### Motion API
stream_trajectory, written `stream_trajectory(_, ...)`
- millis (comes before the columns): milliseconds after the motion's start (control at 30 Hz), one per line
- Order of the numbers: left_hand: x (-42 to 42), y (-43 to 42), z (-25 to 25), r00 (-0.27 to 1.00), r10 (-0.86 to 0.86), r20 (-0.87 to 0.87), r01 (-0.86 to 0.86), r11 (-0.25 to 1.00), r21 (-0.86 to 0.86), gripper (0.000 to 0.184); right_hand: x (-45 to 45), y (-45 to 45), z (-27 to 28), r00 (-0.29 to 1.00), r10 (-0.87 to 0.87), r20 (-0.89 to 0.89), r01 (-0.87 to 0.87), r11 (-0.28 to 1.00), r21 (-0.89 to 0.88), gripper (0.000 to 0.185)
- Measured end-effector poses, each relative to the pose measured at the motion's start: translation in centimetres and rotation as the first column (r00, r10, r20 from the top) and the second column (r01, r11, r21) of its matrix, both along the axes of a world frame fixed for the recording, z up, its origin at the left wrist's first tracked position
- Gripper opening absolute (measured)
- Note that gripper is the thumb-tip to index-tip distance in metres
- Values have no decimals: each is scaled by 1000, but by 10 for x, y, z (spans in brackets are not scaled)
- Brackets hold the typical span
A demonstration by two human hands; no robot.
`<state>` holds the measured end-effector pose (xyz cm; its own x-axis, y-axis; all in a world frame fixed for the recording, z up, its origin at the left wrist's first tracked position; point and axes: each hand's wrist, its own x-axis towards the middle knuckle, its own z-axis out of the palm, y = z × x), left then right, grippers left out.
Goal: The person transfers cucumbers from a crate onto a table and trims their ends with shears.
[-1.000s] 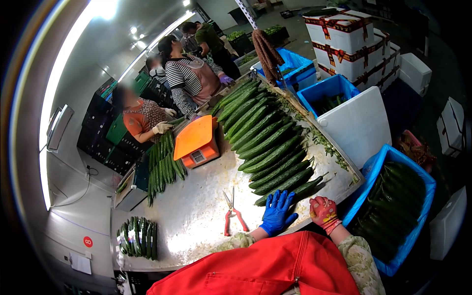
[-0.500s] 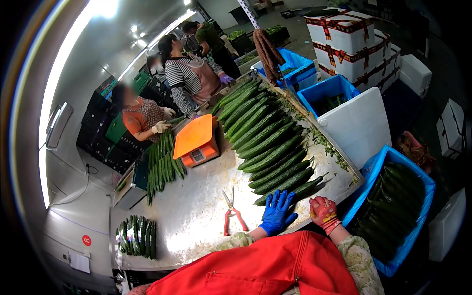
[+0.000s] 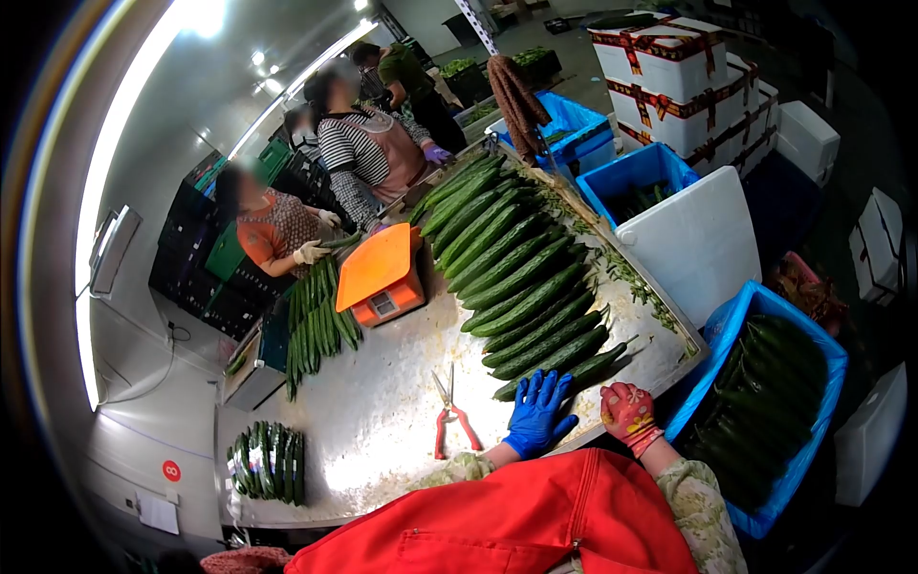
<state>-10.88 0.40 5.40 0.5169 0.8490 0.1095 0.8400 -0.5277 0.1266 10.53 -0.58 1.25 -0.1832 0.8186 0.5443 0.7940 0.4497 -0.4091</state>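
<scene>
My left hand [image 3: 539, 415], in a blue glove, lies flat on the metal table with its fingers spread. Its fingertips touch or nearly touch the nearest cucumber [image 3: 601, 364] of a long row. Beside it, my right hand [image 3: 628, 413], in a red patterned glove, rests curled at the table's edge; nothing shows in its fingers. The row of cucumbers [image 3: 521, 273] runs away toward the far end of the table. To the left of my hands lie red-handled shears [image 3: 449, 418], blades apart and pointing away from me.
An orange scale [image 3: 382, 280] stands mid-table, near more cucumbers [image 3: 314, 320]. Bundled cucumbers [image 3: 268, 463] lie at the near left corner. On my right is a blue-lined box of cucumbers [image 3: 830, 359], with a white lid [image 3: 688, 239] and stacked foam boxes [image 3: 660, 62] beyond. Co-workers stand across the table.
My hands have stayed in place. Across the table, the co-worker in orange has shifted a gloved hand slightly, and a cucumber held there shows more plainly. The view has tilted very slightly.
</scene>
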Motion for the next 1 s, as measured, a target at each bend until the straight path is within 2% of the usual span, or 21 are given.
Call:
stream_trajectory(233, 1, 1, -1, 1000, 6, -3, -7, 1000, -18, 76, 1, 1, -1, 1000, 11, -21, -11, 1000, 4, 16)
stream_trajectory(367, 3, 1, -2, 1000, 13, -12, -13, 1000, -17, 74, 3, 0, 0, 999, 30, -32, -32, 998, -51, 14)
stream_trajectory(633, 1, 3, -19, 994, 24, -105, -21, 999, 27, 80, 9, 1, 1, 995, 95, -31, -97, 990, -99, 17)
stream_trajectory(733, 4, 4, -16, 998, 40, -45, -39, 999, 18, 79, 5, 0, -16, 995, 81, -60, -82, 996, -23, 20)
stream_trajectory(767, 3, 7, -18, 999, 17, -34, -15, 998, 57, 78, 5, -2, -15, 994, 92, -58, -96, 992, -77, 20)
stream_trajectory(800, 0, 8, -23, 1000, -13, -19, 14, 997, 70, 78, 5, -2, -14, 993, 91, -76, -93, 995, -24, 15)
stream_trajectory(833, -4, 13, -28, 999, -49, 4, 48, 994, 96, 77, 5, 2, -15, 988, 142, -61, -150, 979, -141, 15)
stream_trajectory(867, -2, 9, -28, 998, -51, -32, 55, 990, 132, 79, 4, 2, -19, 983, 165, -82, -176, 973, -150, 15)
stream_trajectory(900, 2, 6, -25, 996, -41, -81, 52, 991, 127, 79, 11, -3, -5, 989, 145, -24, -147, 977, -157, 18)
stream_trajectory(967, 7, 3, -21, 992, -15, -128, 31, 991, 128, 79, 14, -3, -4, 985, 171, -17, -171, 968, -185, 33)
stream_trajectory(1000, 6, 3, -20, 991, 0, -131, 16, 993, 120, 80, 13, -5, -18, 976, 170, -135, -180, 981, -67, 39)
